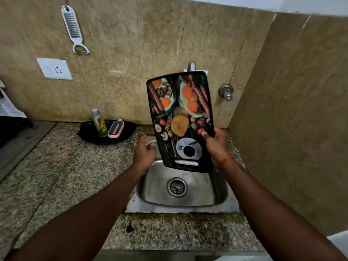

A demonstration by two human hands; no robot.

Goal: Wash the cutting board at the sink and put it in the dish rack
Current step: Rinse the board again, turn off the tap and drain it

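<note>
A dark cutting board printed with food pictures is held tilted up over the steel sink, its handle slot at the lower end. My right hand grips its right edge, thumb on the printed face. My left hand hovers just left of the board over the sink's back left rim, fingers loosely curled, holding nothing. The tap peeks out behind the board's top edge. At the far left edge a dark rack-like thing is partly in view.
A black tray on the granite counter holds a bottle and a pink-edged scrubber. A grater hangs on the tiled wall above a socket. A wall valve sits right of the board. A tiled side wall closes the right.
</note>
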